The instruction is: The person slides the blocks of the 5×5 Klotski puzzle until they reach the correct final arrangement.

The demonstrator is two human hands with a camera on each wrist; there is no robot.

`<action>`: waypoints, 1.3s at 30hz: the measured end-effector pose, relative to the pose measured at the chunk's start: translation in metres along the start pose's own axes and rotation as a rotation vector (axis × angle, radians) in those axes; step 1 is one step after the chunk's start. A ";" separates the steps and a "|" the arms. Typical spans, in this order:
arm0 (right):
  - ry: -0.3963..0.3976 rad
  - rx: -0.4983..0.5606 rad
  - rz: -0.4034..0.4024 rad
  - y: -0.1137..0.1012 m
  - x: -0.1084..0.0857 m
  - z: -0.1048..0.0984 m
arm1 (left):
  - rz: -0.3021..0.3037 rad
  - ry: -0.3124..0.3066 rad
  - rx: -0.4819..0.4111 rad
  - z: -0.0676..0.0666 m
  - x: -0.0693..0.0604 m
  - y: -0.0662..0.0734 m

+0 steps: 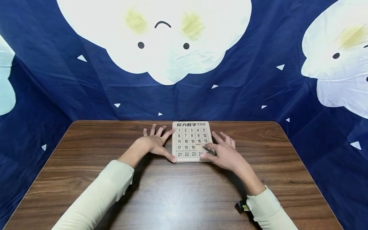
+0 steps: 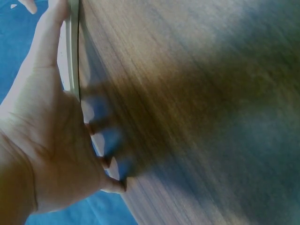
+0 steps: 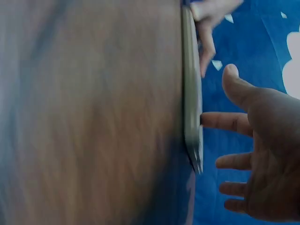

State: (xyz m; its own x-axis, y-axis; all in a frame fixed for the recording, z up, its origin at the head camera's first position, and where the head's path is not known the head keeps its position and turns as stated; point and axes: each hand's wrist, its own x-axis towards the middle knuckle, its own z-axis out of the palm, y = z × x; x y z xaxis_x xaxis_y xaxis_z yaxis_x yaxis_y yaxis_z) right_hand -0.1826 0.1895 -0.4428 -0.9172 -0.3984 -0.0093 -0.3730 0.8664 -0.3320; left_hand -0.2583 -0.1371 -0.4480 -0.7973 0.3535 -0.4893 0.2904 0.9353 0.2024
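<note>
A wooden sliding number puzzle [image 1: 174, 140] lies flat on the table, its numbered tiles in rows under a printed heading. One bare gap [image 1: 199, 147] shows in the fourth row, right of tile 19 [image 1: 193, 147]. My left hand [image 1: 155, 143] is spread at the puzzle's left side, index finger and thumb touching that edge. Over the lower right tiles is my right hand [image 1: 225, 155]; its index fingertip touches the board beside the gap, hiding the tile there. Its thumb hovers at tile 24 [image 1: 200, 154]. The right wrist view shows the other fingers extended, off the puzzle [image 3: 191, 93].
The brown wood-grain table [image 1: 172, 198] extends around the puzzle. A dark blue cloth [image 1: 244, 86] with white clouds and small triangles hangs behind and at both sides. A small black strap [image 1: 241, 207] is at the right sleeve's cuff.
</note>
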 end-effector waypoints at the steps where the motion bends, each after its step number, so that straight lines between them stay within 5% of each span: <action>1: -0.020 0.008 -0.019 -0.002 0.001 0.002 | -0.001 0.000 -0.001 0.000 0.000 0.000; 5: -0.027 0.036 -0.038 -0.005 0.008 0.005 | 0.002 0.005 -0.004 0.001 0.000 -0.001; 8: 0.019 0.025 0.021 0.001 0.009 0.004 | 0.001 0.005 -0.004 0.001 0.000 -0.001; 12: -0.018 0.001 0.071 0.009 0.001 0.000 | 0.001 -0.004 0.003 0.001 -0.001 0.001; 22: -0.005 0.022 -0.018 -0.004 0.011 0.001 | -0.003 -0.001 0.001 -0.001 -0.002 0.002; 29: -0.017 -0.067 0.095 0.005 0.011 -0.001 | 0.007 -0.005 -0.005 0.000 -0.001 0.001; 35: -0.054 -0.039 -0.026 -0.011 0.020 0.008 | -0.007 -0.006 0.002 0.000 -0.002 0.000; 39: -0.071 -0.058 -0.009 -0.014 0.021 0.008 | -0.002 -0.007 0.001 0.000 -0.001 0.000</action>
State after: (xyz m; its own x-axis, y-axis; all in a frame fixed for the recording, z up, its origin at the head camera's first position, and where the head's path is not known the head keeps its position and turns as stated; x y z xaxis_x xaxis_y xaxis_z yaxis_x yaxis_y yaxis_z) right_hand -0.1957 0.1663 -0.4454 -0.9022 -0.4249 -0.0744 -0.3906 0.8779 -0.2768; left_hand -0.2576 -0.1377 -0.4478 -0.7943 0.3514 -0.4956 0.2891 0.9361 0.2004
